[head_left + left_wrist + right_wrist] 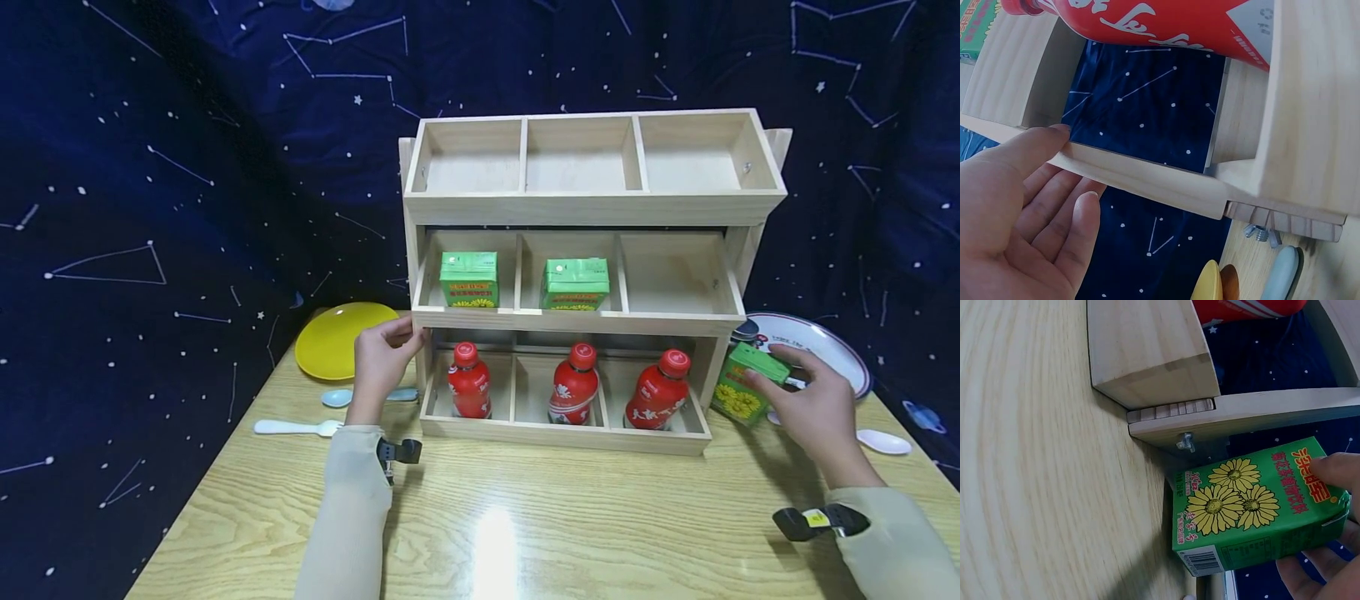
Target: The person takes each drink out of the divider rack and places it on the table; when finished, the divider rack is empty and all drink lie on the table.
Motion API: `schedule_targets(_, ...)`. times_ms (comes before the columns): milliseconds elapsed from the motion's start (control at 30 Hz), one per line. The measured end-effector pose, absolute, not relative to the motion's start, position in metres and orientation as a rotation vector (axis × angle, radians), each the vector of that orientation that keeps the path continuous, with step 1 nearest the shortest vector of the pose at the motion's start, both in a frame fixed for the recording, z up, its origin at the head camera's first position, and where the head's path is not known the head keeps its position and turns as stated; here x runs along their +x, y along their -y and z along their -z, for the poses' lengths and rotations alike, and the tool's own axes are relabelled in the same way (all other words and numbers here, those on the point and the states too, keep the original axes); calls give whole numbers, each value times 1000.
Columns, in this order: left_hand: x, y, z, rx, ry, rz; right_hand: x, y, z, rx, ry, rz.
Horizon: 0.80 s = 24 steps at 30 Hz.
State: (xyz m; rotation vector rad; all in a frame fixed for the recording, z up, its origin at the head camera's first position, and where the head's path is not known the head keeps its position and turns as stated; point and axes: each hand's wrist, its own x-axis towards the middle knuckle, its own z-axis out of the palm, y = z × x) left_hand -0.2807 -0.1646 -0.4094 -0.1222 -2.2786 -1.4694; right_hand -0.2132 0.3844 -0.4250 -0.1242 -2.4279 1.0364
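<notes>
My left hand (381, 365) grips the left upright of a three-tier wooden rack (592, 210); in the left wrist view the thumb lies on one side of the wooden rail (1147, 172) and the fingers on the other. Off the rack's right side, my right hand (817, 410) holds a green drink carton (1254, 503) with yellow flowers, tilted, near the lower tier. Two matching cartons, one at left (469, 280) and one in the middle (575, 284), occupy the middle tier. Red bottles (470, 383) stand in the three bottom compartments.
Left of the rack lie a yellow plate (341, 337), a light blue spoon (337, 398) and a white fork (288, 427). Behind my right hand sits a white plate (821, 346) with a dark rim; a white spoon (885, 442) is beside that hand. A dark blue starry cloth hangs behind.
</notes>
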Motion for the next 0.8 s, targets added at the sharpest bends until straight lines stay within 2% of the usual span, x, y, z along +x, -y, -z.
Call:
schedule_targets(233,-282,165,409,-132,2273,1480,-216,-386,430,-133,2422,-1022)
schedule_targets(533,-282,167,409,-130,2260,1488,-217,-391,426,-15,2593,-842)
schedule_targets(800,-282,165,411,-127,2258,1495,-202,-385,411,-182,2416,-866)
